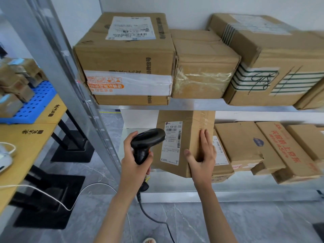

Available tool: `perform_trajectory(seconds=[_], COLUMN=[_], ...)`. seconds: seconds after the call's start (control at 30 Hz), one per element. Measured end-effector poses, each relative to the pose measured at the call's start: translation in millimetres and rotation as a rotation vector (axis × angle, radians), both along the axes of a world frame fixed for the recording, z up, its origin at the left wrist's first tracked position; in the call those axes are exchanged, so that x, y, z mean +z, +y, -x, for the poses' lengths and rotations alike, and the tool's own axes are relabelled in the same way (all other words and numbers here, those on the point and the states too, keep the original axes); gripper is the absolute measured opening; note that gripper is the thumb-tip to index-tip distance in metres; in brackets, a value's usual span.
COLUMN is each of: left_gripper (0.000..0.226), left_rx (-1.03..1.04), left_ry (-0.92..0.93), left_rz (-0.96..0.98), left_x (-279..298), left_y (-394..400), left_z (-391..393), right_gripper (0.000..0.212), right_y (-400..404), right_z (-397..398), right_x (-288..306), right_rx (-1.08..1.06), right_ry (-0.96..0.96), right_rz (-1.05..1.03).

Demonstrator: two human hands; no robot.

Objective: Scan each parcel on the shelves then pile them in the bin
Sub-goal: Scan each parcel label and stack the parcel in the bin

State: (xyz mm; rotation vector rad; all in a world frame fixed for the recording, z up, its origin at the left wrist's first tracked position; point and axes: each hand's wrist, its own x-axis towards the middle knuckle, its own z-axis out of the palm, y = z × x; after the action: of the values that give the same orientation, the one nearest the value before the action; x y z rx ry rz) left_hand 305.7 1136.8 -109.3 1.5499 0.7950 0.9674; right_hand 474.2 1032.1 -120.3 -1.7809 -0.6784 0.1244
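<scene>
blue crate (37, 104) on the table holds parcels (14, 85).

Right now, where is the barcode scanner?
Lower centre of the head view: the left hand grips the scanner, its nose at the label of the parcel held by the right hand.

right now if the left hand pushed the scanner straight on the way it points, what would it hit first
Probably the white label on the parcel held by the right hand; the left hand's scanner nose is almost there.
</scene>
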Motion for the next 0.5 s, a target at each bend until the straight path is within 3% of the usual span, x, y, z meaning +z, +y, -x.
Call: perform_trajectory(seconds=[0.33, 0.5], left_gripper=[0.077, 0.079], left_rx=[0.005, -0.013], left_ry=[-0.016, -0.028], left_rz=[0.014, -0.008], left_x=[0, -4], left_y=[9, 16], left_z=[7, 6], right_gripper=[0.082, 0.079], right_y=[-3, -16], right_z=[1, 9], right_x=[7, 13], right_rx=[-0.011, -0.062], right_ry=[0.099, 0.27], right_rz=[-0.104, -0.246])
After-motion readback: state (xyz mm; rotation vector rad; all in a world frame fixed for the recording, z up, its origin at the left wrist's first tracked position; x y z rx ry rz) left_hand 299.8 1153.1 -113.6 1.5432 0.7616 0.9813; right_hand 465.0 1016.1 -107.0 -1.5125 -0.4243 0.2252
